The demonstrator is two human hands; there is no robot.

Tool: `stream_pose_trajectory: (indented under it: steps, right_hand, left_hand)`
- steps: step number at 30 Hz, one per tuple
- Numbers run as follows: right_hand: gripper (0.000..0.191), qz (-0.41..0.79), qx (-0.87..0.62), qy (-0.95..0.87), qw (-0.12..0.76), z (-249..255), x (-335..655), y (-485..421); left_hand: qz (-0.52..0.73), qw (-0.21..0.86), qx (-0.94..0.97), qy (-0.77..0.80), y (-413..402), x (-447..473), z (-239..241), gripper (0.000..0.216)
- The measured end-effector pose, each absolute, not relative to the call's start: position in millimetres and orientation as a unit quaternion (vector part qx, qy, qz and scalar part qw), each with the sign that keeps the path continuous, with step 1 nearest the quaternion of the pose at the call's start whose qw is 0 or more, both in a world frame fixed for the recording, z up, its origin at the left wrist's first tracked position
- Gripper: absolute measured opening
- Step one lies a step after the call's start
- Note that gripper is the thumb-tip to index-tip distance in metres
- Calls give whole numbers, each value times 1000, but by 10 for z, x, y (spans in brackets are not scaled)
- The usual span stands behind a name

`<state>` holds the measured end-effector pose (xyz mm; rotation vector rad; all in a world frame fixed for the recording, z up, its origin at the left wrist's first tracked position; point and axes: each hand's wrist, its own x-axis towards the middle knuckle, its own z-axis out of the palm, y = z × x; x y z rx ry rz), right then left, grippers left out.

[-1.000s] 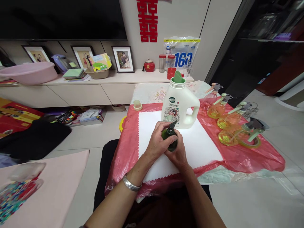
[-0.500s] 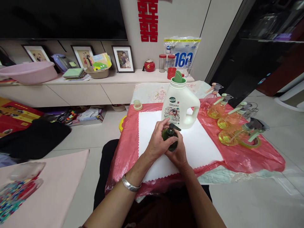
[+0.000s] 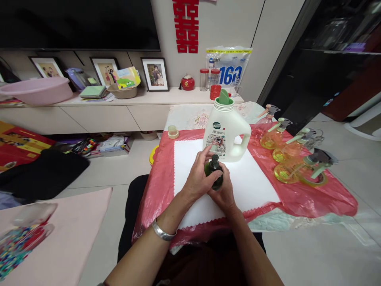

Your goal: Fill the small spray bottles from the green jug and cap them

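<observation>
The left hand (image 3: 199,174) and right hand (image 3: 225,194) are cupping a dark green pump bottle (image 3: 218,182), fingers bent around its sides, and are holding it over the white sheet (image 3: 256,186), before the white jug (image 3: 228,123) on the tabletop (image 3: 159,178).

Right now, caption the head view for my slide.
Left hand and right hand hold a dark green pump bottle near a white jug.

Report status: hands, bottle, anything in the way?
Left hand and right hand both on dark green pump bottle. Pump head uppermost. White jug standing just beyond; could crowd forward moves.
</observation>
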<state>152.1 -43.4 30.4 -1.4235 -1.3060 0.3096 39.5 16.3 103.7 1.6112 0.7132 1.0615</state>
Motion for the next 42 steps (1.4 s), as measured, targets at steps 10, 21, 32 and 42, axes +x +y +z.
stream_pose_trajectory:
  steps: [10, 21, 32, 42]
  right_hand:
    - [78, 133, -607, -547, 561, 296, 1510, -422]
    - [79, 132, -603, -550, 562, 352, 1507, -435]
    - [77, 122, -604, -553, 560, 250, 1532, -436]
    - [74, 132, -609, -558, 549, 222, 1550, -432]
  left_hand:
    - [458, 536, 613, 358, 172, 466, 1049, 84]
    - [413, 569, 631, 327, 167, 373, 1020, 75]
    - [407, 518, 643, 391, 166, 392, 1079, 76]
    - [397, 512, 664, 374, 145, 345, 1123, 53]
